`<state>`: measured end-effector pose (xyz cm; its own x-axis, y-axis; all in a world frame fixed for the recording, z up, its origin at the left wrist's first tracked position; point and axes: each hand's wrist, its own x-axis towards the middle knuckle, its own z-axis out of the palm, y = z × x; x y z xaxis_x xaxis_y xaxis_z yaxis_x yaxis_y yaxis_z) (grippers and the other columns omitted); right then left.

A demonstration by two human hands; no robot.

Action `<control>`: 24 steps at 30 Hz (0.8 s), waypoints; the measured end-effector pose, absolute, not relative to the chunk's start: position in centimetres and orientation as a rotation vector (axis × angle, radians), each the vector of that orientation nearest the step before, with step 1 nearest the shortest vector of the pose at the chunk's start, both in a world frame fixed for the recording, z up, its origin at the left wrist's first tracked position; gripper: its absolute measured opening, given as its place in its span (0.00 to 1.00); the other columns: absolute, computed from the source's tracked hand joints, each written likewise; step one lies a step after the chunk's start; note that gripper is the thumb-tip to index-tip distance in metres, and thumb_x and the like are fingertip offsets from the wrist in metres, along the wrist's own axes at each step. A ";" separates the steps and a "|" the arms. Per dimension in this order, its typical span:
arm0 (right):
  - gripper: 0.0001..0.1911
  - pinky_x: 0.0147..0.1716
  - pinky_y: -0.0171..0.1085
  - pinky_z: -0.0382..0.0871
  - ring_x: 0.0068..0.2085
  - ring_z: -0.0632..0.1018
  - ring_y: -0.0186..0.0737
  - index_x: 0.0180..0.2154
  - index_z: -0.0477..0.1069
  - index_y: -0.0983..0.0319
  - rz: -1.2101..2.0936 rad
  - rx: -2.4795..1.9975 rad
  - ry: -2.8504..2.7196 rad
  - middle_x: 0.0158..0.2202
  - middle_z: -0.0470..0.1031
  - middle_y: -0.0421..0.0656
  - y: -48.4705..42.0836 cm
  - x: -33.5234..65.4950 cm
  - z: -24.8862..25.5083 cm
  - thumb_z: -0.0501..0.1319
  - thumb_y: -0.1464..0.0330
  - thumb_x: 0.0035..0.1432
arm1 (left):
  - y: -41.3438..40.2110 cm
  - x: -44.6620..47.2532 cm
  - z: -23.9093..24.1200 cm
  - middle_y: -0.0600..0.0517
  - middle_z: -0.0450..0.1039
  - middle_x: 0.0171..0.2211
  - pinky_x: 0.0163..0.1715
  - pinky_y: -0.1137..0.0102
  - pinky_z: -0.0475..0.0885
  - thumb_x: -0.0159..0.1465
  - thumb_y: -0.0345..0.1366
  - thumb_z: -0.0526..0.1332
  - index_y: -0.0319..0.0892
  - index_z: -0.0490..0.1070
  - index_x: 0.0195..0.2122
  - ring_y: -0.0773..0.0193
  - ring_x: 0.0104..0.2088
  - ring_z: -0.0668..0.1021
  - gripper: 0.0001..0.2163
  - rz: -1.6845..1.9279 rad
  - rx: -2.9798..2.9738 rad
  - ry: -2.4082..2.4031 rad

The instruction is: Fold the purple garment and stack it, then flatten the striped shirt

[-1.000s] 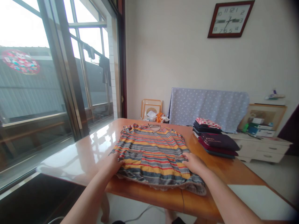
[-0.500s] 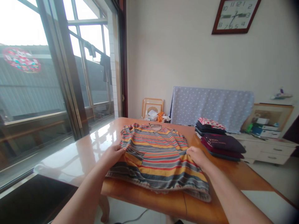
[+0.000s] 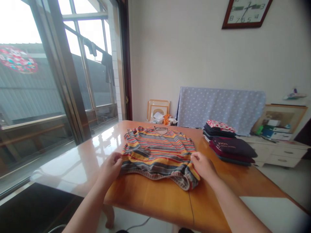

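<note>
A striped shirt (image 3: 160, 155) in grey, yellow and red lies spread on the wooden table (image 3: 150, 194), its neckline pointing away from me and its hem toward me. At the shirt's left side edge my left hand (image 3: 112, 166) is closed, pinching the fabric. My right hand (image 3: 203, 165) pinches the opposite side edge, low on the body. A chest pocket shows on the shirt's left half. The hem curls up near my right hand, showing the pale inside.
Two stacks of folded clothes, one topped with red-and-white cloth (image 3: 220, 125) and one with a dark top (image 3: 233, 147), stand right of the shirt. A white cabinet (image 3: 277, 152) and a dotted cloth cover (image 3: 218, 106) are behind. Glass windows line the left.
The shirt's lower part has drawn up away from the table's front edge and bunched, so more bare wood shows before it. Both hands keep their grip at the sides.
</note>
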<state>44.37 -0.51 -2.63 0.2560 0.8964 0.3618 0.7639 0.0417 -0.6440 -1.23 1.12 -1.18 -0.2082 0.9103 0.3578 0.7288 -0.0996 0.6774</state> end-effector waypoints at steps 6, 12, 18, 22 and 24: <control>0.22 0.40 0.38 0.69 0.42 0.78 0.44 0.42 0.75 0.55 0.241 -1.708 -1.761 0.44 0.78 0.44 -6.6 40.9 -1.7 0.57 0.46 0.59 | -2.2 -2.9 -2.0 0.45 0.73 0.51 0.48 0.54 0.67 0.58 0.42 0.57 0.48 0.70 0.50 0.45 0.53 0.73 0.18 0.822 1.995 2.312; 0.25 0.47 0.42 0.67 0.51 0.76 0.52 0.53 0.71 0.53 0.045 -1.961 -1.824 0.52 0.74 0.47 -9.7 41.8 -2.9 0.63 0.53 0.54 | -3.0 -4.2 -2.8 0.41 0.72 0.54 0.54 0.47 0.62 0.56 0.44 0.59 0.47 0.72 0.51 0.39 0.57 0.71 0.21 0.581 1.914 2.379; 0.13 0.33 0.38 0.67 0.35 0.80 0.46 0.41 0.74 0.57 0.301 -1.974 -1.472 0.35 0.78 0.45 -9.6 44.0 -3.0 0.56 0.58 0.60 | -1.9 -3.9 -2.3 0.46 0.79 0.38 0.44 0.54 0.71 0.61 0.45 0.56 0.47 0.74 0.42 0.47 0.43 0.79 0.13 1.242 1.588 2.084; 0.24 0.29 0.36 0.69 0.30 0.79 0.41 0.50 0.70 0.57 0.704 -1.462 -0.939 0.35 0.78 0.41 -9.5 44.2 -1.6 0.62 0.52 0.55 | -1.5 -2.8 -0.4 0.50 0.77 0.35 0.38 0.63 0.76 0.62 0.42 0.55 0.43 0.70 0.46 0.58 0.35 0.81 0.14 1.836 1.072 1.597; 0.26 0.24 0.32 0.66 0.27 0.75 0.35 0.49 0.71 0.57 0.815 -1.262 -0.796 0.33 0.76 0.40 -9.8 44.1 -0.7 0.68 0.55 0.50 | -2.0 -2.4 0.8 0.51 0.76 0.37 0.35 0.65 0.77 0.62 0.39 0.54 0.44 0.69 0.48 0.60 0.34 0.80 0.15 1.911 1.015 1.544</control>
